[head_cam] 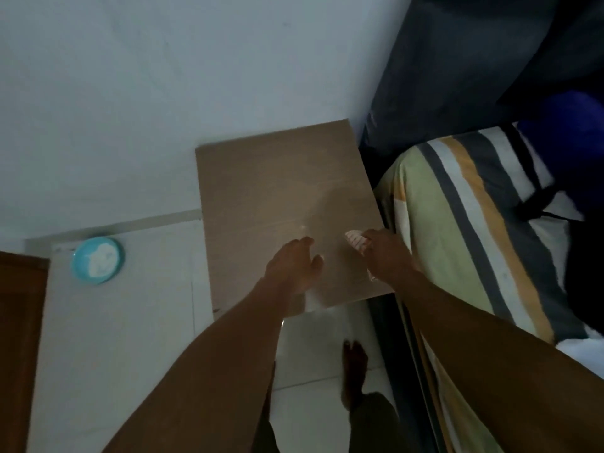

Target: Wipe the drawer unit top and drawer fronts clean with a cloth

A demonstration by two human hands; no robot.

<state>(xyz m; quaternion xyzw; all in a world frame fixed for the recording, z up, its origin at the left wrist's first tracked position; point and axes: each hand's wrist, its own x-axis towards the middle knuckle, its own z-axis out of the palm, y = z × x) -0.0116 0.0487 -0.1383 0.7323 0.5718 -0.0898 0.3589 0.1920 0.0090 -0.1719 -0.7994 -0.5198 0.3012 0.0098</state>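
The drawer unit's light brown top fills the middle of the head view, seen from above; its drawer fronts are hidden. My right hand grips a pale striped cloth near the top's right edge, the cloth lying on the surface. My left hand hovers over or rests on the front middle of the top, fingers loosely bent and holding nothing. A faint damp sheen shows on the surface ahead of the cloth.
A bed with a striped sheet stands close on the right. A light blue dish sits on the white tiled floor at the left. A brown door edge is far left. My bare foot is below the unit.
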